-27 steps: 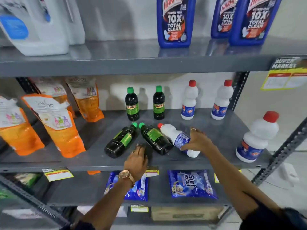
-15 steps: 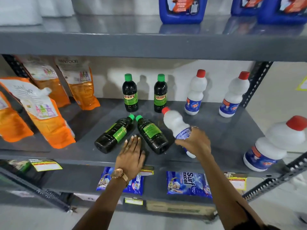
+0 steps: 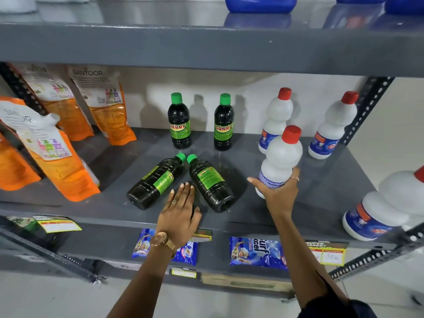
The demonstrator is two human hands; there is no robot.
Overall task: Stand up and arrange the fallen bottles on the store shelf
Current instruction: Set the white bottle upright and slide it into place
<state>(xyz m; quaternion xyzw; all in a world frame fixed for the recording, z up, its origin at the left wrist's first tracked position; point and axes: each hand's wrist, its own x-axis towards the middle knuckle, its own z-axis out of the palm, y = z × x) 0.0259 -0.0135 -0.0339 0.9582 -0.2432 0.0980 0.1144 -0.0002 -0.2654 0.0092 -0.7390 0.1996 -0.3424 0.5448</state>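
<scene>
blue jugs (image 3: pixel 259 4): tops cut off | far-right white bottle (image 3: pixel 390 203): cap cropped

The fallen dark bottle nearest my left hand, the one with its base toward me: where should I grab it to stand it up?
Grip the right fallen dark bottle around its wide labelled body, coming from above with the left hand. It lies flat, its green cap pointing toward the back, so lifting the cap end up pivots it onto its base.

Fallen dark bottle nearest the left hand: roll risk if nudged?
Likely yes: the right-hand fallen dark bottle lies on its round side on the smooth shelf. Looks full, so probably heavy. The left hand beside it could check a roll.
</scene>
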